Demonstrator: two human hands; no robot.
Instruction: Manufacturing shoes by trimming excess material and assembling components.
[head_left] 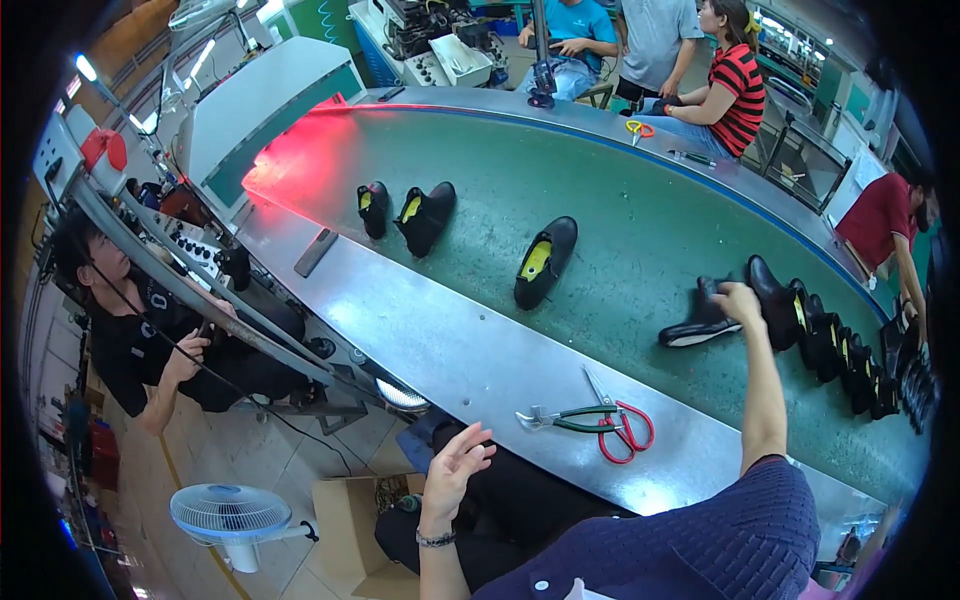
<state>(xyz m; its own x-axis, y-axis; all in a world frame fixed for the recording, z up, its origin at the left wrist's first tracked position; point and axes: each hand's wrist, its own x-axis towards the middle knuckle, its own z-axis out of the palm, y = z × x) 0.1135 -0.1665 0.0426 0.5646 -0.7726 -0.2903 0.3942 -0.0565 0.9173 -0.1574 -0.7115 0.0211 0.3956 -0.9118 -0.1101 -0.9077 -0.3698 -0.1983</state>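
My right hand (pixel 738 303) reaches out over the green conveyor surface (pixel 620 345), its fingers closed on the upper part of a black shoe (pixel 695 322). That shoe lies tipped on its side with its pale sole edge showing. Just beyond it, a row of black shoes (pixel 772 298) runs off to the right. My left hand (pixel 458 468) is raised in front of the metal border, empty, with its fingers apart. Lying on the metal near it are green-handled pliers (pixel 575 420) and red-handled scissors (pixel 632 435).
Black shoes with yellow insides stand on the conveyor: one in the middle (pixel 546 262), two further left (pixel 425 218). A hooded machine (pixel 265 110) glows red at the far left end. A flat dark bar (pixel 316 253) lies on the border. People sit around; a fan (pixel 232 515) and cardboard box (pixel 340 520) stand below.
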